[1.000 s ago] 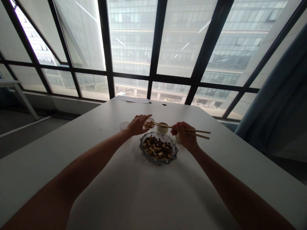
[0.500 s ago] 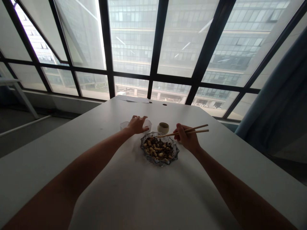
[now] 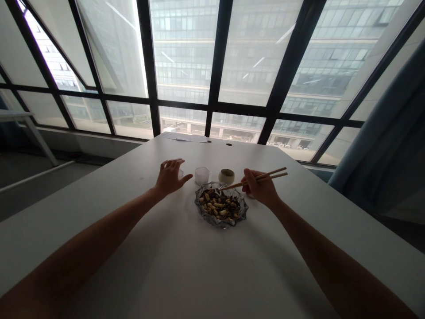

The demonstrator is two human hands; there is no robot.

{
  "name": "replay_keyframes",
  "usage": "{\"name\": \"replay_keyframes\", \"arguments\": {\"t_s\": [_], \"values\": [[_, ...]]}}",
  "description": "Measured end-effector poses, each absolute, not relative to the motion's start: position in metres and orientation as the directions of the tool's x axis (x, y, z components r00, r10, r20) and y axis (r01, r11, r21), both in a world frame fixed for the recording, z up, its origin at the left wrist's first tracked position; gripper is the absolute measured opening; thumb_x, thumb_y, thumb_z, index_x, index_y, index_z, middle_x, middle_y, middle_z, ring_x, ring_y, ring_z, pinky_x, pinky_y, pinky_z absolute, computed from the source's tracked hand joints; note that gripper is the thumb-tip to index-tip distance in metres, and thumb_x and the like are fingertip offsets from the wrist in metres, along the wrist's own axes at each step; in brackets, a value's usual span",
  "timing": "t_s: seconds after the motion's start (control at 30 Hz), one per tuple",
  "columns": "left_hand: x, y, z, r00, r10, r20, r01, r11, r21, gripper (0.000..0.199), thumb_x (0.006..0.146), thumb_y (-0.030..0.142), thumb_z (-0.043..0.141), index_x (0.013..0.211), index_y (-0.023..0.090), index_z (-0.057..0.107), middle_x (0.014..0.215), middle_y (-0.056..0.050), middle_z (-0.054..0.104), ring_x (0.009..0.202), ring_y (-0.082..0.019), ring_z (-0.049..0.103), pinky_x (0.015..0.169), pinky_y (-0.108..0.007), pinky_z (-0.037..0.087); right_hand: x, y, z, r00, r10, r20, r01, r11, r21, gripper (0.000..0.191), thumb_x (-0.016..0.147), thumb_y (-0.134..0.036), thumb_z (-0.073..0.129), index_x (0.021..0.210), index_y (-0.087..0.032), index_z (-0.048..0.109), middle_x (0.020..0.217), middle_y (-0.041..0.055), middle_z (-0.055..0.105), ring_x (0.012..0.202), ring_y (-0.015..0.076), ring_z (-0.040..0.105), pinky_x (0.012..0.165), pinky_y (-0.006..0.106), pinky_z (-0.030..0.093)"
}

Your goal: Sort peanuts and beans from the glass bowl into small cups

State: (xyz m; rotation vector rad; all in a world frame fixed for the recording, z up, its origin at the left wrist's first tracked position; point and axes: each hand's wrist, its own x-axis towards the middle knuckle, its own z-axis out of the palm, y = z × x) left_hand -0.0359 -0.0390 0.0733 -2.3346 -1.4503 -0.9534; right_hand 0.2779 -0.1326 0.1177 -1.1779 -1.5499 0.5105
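- Currently: glass bowl (image 3: 215, 221), 1 pc., on table (image 3: 212, 270); holds mix of peanuts and dark bits (image 3: 222, 208). Fill looks near rim; risk: spill over edge if stirred hard or if bowl is knocked.
- R hand (image 3: 260, 188): right of bowl, fingers bent round chopsticks (image 3: 275, 174), held approx. mid-length, butt ends pointing off to the right.
- Chopsticks: tips over far part of bowl, close together; contact w/ mix can't be told, & no pc. seen betw. tips. Risk: smooth, rounded nuts may slip or roll if tips cross or squeeze unevenly.
- L hand (image 3: 169, 177): left of & beyond bowl, fingers spread, thumb well out, no grip seen on anything. Risk: loose thumb/fingers could tip light plastic if hand swings toward bowl.
- Clear tub (image 3: 202, 176): just beyond bowl, to its left, upright; contents n/a (can't see in). Looks light, so prob. slides or topples if nudged.
- 2nd tub (image 3: 181, 173): farther left of bowl, mostly hidden by L hand; touching or not, can't tell.
- Pale cup (image 3: 226, 179): directly beyond bowl, upright. Risk: R hand or sticks, carried low across there, might clip it.
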Motion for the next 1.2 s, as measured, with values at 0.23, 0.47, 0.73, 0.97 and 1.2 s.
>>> {"name": "replay_keyframes", "arguments": {"t_s": [0.23,0.47,0.73,0.97,1.2], "values": [[-0.058,-0.034,0.047,0.104,0.846,0.524,0.893,-0.311,0.326,0.071,0.082,0.053,0.068,0.139,0.017,0.046,0.140,-0.018,0.058,0.128,-0.035,0.056,0.106,-0.047,0.045,0.297,-0.116,0.116,0.262,0.894,0.362,0.233,0.306,-0.923,0.059,0.071,-0.074,0.068,0.057,-0.018,0.062,0.041,0.0043,0.059,0.029,0.0111,0.046,0.030,0.023,0.038],[-0.053,-0.040,0.049,0.239,0.711,0.662,0.820,-0.512,0.254,0.067,0.079,0.031,0.070,0.140,0.022,0.043,0.137,-0.013,0.058,0.128,-0.031,0.053,0.110,-0.046,0.046,0.308,-0.107,0.117,0.273,0.917,0.292,-0.044,0.315,-0.948,0.049,0.074,-0.063,0.072,0.060,-0.019,0.059,0.040,0.0020,0.055,0.032,0.0121,0.047,0.031,0.024,0.039],[-0.061,-0.030,0.051,0.086,0.873,0.480,0.846,-0.319,0.428,0.074,0.077,0.043,0.073,0.141,0.022,0.041,0.136,-0.014,0.061,0.122,-0.030,0.062,0.101,-0.044,0.051,0.321,-0.103,0.120,0.262,0.902,0.344,-0.019,0.361,-0.932,0.050,0.081,-0.066,0.066,0.063,-0.021,0.055,0.044,0.0020,0.055,0.034,0.0137,0.050,0.032,0.026,0.041],[-0.028,-0.018,0.102,0.176,0.868,0.465,0.880,-0.351,0.321,0.087,0.079,0.068,0.065,0.145,0.017,0.043,0.148,-0.019,0.052,0.136,-0.037,0.049,0.111,-0.052,0.040,0.330,-0.113,0.131,0.427,0.782,0.454,0.223,0.395,-0.891,0.055,0.082,-0.069,0.063,0.060,-0.019,0.060,0.043,0.0035,0.058,0.032,0.0123,0.049,0.032,0.025,0.039],[0.104,-0.012,0.119,0.534,0.809,0.247,0.805,-0.575,0.146,0.085,0.083,0.064,0.063,0.147,0.011,0.043,0.144,-0.020,0.057,0.135,-0.034,0.051,0.116,-0.047,0.032,0.344,-0.128,0.137,0.184,0.657,0.731,0.636,0.487,-0.598,0.059,0.091,-0.073,0.048,0.068,-0.020,0.062,0.051,0.0031,0.062,0.042,0.0135,0.057,0.043,0.025,0.048]]}}
